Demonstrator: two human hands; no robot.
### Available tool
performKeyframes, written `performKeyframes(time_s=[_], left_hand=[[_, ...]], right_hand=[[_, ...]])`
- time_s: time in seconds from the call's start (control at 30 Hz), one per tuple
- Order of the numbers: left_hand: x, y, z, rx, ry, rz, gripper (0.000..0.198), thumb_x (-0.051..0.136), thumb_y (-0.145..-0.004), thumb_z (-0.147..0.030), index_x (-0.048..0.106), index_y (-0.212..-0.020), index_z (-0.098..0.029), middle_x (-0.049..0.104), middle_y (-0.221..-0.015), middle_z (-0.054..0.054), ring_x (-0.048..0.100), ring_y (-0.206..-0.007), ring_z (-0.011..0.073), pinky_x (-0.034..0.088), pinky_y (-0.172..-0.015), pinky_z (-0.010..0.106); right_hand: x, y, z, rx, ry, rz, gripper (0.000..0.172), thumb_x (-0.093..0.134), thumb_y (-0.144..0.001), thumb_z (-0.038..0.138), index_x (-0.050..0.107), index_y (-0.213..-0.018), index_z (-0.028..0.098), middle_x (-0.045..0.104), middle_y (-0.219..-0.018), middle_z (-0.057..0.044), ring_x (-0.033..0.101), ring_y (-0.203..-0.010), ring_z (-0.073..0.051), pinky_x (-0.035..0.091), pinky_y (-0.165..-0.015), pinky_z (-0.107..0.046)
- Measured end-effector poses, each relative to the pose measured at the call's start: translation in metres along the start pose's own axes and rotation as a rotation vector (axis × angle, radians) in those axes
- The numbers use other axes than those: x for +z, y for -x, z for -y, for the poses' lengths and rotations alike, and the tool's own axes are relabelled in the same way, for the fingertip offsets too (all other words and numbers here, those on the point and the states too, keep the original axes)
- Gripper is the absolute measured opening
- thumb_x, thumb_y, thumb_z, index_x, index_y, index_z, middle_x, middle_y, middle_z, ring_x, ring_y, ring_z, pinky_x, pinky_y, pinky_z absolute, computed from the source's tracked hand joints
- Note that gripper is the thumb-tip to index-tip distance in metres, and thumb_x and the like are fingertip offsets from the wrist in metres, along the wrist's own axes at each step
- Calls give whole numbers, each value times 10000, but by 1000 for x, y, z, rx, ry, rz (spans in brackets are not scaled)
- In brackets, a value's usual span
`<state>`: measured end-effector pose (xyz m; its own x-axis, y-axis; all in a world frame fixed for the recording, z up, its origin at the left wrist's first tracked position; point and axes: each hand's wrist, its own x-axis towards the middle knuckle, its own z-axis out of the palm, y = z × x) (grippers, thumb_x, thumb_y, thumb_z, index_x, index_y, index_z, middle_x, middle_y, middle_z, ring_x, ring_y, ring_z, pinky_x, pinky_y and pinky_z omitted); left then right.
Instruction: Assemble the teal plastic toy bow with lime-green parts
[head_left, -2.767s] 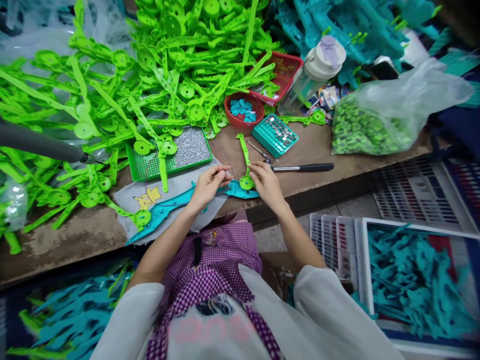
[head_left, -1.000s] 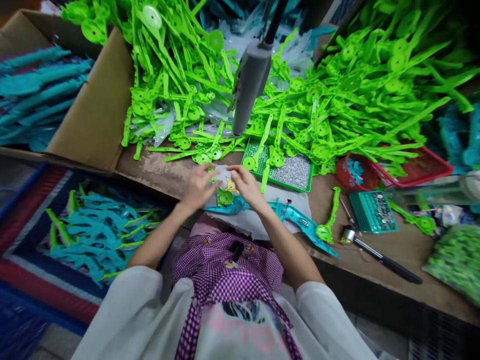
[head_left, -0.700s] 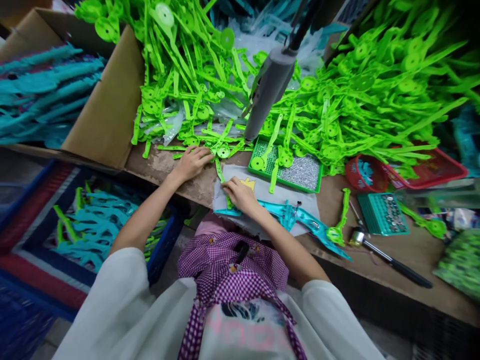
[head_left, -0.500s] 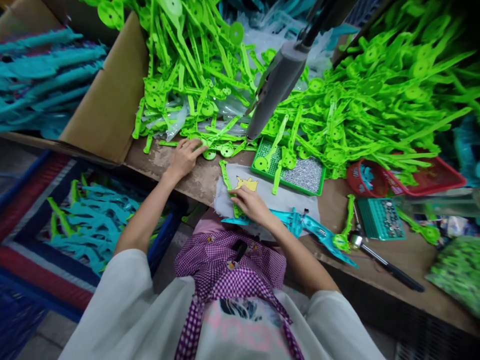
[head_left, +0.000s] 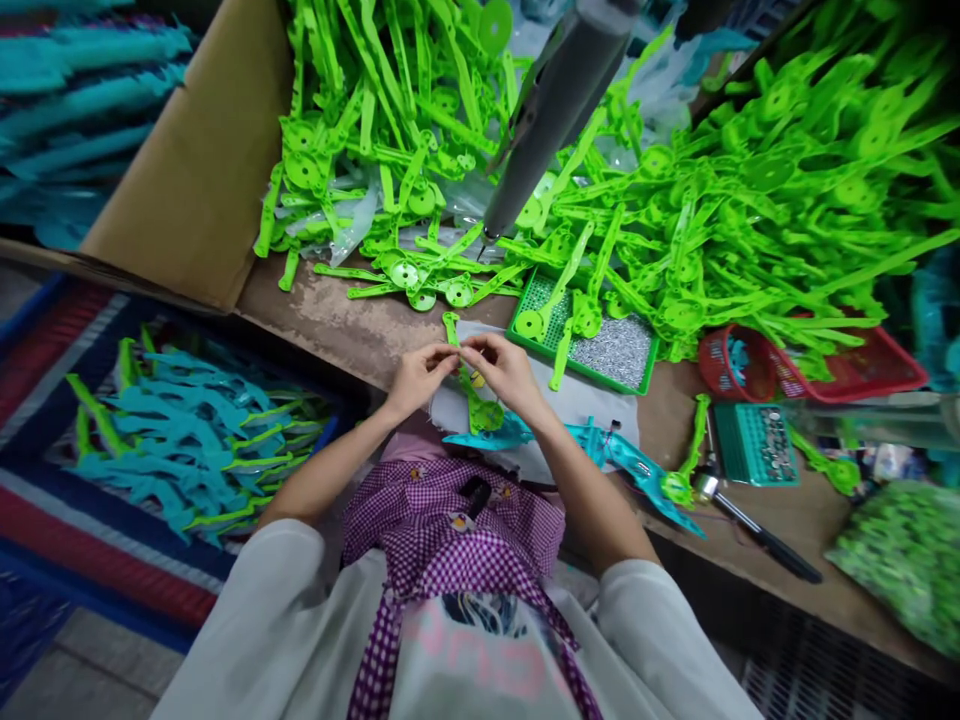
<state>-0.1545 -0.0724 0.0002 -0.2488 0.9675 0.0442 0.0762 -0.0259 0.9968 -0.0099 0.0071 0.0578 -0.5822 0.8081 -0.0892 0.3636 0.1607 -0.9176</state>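
Both hands meet just left of the tray, over the near edge of the bench. The left hand and right hand each pinch the thin end of a green arm between thumb and forefinger. Their tips nearly touch, and the other fingers are curled loosely and hold nothing. The arm's round end lies lower, toward the person, on a teal piece. That piece sits on the cloth below the tray. Whether the disc is seated in the teal piece or only lying on it, I cannot tell.

To my eye the work is lining the arm up on the teal piece. It would go best with a light pinch close to the tip, so the thin strip doesn't bow. The disc should be held flat over its seat while the far end is steered. The teal piece looks loose on the cloth, so a sideways tug could drag it.

Above the tray hangs a grey driver, its tip clear of the hands. A heap of green arms spills over the tray's far side. Right of the tray lie a second teal piece, a red basket and a teal box.
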Motion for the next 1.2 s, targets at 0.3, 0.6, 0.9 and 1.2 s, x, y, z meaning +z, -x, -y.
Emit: performKeyframes(time_s=[0.3, 0.6, 0.9, 1.2], left_hand=[[-14, 12, -8, 445, -659, 83, 288, 545, -1009, -307, 699, -1230, -205, 712, -1267, 114, 685, -1163, 233, 552, -997, 413], [-3, 25, 3, 590, -865, 244, 305, 539, -1008, -249, 679, -1278, -227, 689, -1342, 74, 638, -1264, 235, 503, -1007, 446], [-3, 25, 5, 522, -794, 247, 317, 563, -990, -244, 682, -1281, -285, 687, -1346, 50, 644, -1252, 239, 470, -1043, 482], [-2, 25, 6, 560, -774, 221, 340, 543, -991, -218, 671, -1300, -278, 673, -1367, 60, 649, -1242, 248, 458, -1024, 486]], right_hand=[[-19, -25, -13, 140, 196, 35, 232, 633, -801, 374, 663, -740, 152, 633, -678, -8, 530, -645, -135, 391, -650, -258], [-6, -49, -10, 236, 429, 162, 193, 589, -770, 277, 712, -728, 134, 650, -667, 0, 560, -667, -131, 377, -652, -232], [-3, -63, 4, 290, 619, 214, 121, 628, -742, 242, 685, -665, 167, 654, -633, -23, 617, -693, -170, 420, -671, -257], [2, -54, 0, 379, 563, 207, 169, 574, -812, 258, 674, -716, 163, 703, -659, -54, 699, -741, -212, 466, -691, -267]])
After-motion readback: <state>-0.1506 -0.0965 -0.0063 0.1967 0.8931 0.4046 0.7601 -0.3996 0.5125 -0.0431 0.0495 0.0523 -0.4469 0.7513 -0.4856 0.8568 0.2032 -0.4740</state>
